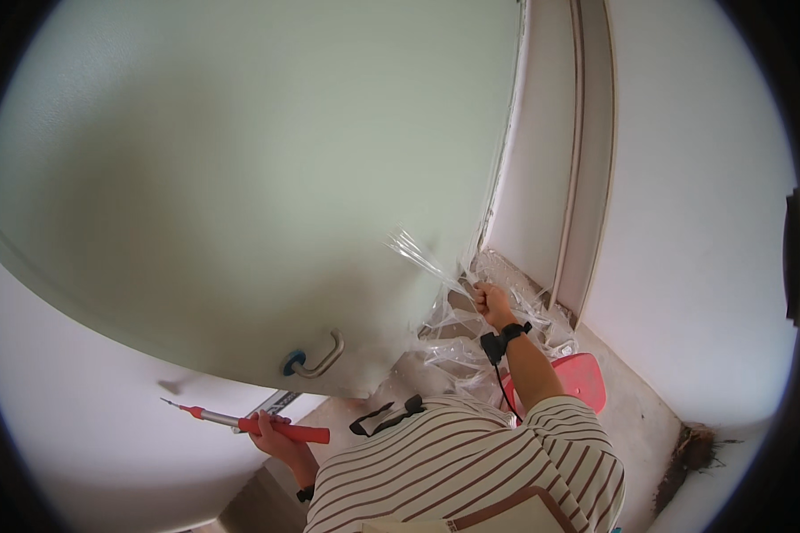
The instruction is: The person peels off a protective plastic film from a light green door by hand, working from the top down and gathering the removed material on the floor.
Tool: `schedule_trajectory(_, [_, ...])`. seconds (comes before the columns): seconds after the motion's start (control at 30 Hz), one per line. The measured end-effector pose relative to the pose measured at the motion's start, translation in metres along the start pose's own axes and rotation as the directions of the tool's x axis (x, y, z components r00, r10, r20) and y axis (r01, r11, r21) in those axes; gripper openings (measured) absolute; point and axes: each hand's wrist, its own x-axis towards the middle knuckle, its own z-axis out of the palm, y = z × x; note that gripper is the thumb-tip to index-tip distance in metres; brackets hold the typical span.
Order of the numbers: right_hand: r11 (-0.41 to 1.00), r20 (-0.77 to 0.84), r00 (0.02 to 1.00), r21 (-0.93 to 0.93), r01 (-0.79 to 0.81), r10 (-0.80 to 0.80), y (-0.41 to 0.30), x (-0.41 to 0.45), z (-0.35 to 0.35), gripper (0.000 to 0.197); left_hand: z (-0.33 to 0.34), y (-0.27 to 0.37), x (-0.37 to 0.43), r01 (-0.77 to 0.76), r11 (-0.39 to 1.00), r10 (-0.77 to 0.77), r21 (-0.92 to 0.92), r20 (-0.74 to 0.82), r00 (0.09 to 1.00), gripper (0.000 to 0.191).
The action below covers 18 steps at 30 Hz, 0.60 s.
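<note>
My left hand (271, 434) is wrapped around a slim red-and-silver hand tool (220, 418) with a thin pointed metal tip. The tip points left, below the edge of a pale door (293, 180). Clear plastic film (417, 256) is bunched in my right hand (492, 303). A gathered tuft of it sticks out up and left in front of the door, and more crumpled film (460, 360) lies around and below the hand. A bent metal lever handle (323, 360), with blue at its base, sits on the door near my left hand.
A red plastic stool (587, 380) stands partly under my right forearm. The door frame (547, 166) and a white wall (693, 200) rise at right. Dark brown debris or damage (690, 460) shows at the wall's foot. A level-like bar bearing writing (283, 401) is behind my left hand.
</note>
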Motion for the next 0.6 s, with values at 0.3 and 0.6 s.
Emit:
schedule_trajectory(0.3, [0.612, 0.258, 0.797, -0.528, 0.589, -0.546, -0.019, 0.018, 0.143, 0.039, -0.006, -0.013, 0.008, 0.001, 0.997, 0.004, 0.079, -0.057, 0.998, 0.013])
schedule_trajectory(0.6, [0.795, 0.37, 0.855, -0.356, 0.491, -0.363, -0.004, 0.011, 0.212, 0.021, 0.018, -0.024, -0.017, -0.069, 0.993, 0.073, 0.092, -0.046, 0.996, 0.02])
